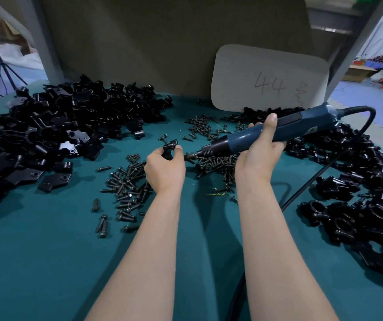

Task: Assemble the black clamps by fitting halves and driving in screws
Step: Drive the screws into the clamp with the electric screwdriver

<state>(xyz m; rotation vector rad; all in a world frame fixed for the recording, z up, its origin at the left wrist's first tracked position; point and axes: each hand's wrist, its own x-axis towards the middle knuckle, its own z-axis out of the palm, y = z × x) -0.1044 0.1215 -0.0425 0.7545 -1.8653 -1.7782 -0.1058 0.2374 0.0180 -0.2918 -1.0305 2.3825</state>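
— So, where's everything?
— Left hand pinches the clamp over mid counter; right hand grips the electric screwdriver, bit close.
— Advice?
— Line the bit up squarely; hold the clamp steady.

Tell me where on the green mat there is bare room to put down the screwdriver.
Bare mat lies near the front left, below the clamp halves and beside the loose screws. Crowded: the middle screws, and the right side with assembled clamps and the cable.
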